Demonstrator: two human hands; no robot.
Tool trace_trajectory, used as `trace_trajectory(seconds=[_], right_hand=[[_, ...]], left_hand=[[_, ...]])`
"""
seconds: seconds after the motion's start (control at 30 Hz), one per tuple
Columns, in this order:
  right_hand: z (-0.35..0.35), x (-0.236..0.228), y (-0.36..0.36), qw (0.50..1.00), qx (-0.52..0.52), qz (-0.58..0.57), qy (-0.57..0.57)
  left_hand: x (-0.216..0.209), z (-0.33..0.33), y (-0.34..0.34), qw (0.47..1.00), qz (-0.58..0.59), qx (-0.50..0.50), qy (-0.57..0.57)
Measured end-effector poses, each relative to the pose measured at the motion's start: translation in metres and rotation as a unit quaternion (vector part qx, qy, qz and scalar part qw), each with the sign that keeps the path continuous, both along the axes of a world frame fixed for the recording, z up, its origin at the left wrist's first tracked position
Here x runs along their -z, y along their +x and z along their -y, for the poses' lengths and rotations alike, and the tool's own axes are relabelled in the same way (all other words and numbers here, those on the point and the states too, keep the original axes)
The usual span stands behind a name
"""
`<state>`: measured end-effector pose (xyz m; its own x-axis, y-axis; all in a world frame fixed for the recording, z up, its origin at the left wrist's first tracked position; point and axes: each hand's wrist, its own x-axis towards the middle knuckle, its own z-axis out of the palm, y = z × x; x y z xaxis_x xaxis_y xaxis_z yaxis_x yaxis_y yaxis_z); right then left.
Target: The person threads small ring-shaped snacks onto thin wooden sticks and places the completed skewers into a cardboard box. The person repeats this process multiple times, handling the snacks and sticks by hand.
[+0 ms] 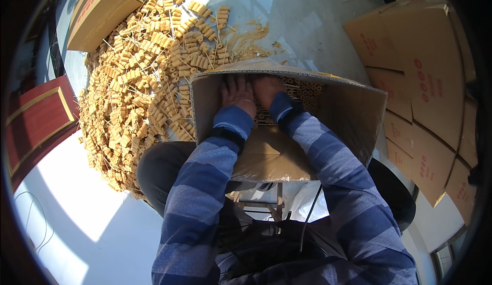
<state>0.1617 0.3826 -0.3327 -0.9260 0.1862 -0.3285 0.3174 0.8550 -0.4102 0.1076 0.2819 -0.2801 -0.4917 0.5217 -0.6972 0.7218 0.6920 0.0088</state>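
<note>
1. Skewered rolls [310,93] sit inside the box [353,116], showing mostly right of our fingers; we can't tell their long axis.
2. Our right hand [267,89] is nearer, grip hidden; our left hand [239,96] has fingers outstretched.

Sunlight bleaches the floor [77,182] at left, shadow dims the carton [353,116], and fisheye distortion bends edges.

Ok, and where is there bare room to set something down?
Bare floor lies beyond the open carton, between the tan pile and stacked boxes; also lower left, below the red panel. Crowded: the pile, and inside the carton around left hand and right hand.
</note>
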Motion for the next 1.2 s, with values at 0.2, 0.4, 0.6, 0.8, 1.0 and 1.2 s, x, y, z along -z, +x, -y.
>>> trace_trajectory(seconds=[0.2, 0.4, 0.6, 0.8, 1.0, 1.2], right_hand=[[-0.024, -0.003, 0.028, 0.989, 0.002, 0.132, 0.068], [-0.023, 0.012, 0.034, 0.987, 0.018, -0.047, 0.152], [-0.018, 0.015, 0.028, 0.995, 0.038, -0.036, 0.087], [-0.019, 0.012, 0.022, 0.994, 0.006, 0.087, 0.064], [-0.017, 0.025, 0.022, 0.997, 0.016, 0.034, 0.072], [-0.015, 0.047, 0.018, 0.983, -0.058, -0.012, 0.175]], left_hand=[[0.002, -0.002, -0.001, 0.999, 0.028, -0.002, -0.03], [-0.002, 0.001, -0.002, 0.999, 0.001, 0.019, -0.039], [-0.009, -0.005, 0.002, 0.995, 0.067, 0.039, -0.07], [-0.007, -0.009, -0.001, 0.979, 0.158, -0.063, -0.113], [0.003, -0.003, -0.011, 0.978, 0.173, -0.097, -0.064], [0.01, -0.001, -0.015, 0.985, 0.145, -0.073, -0.059]])
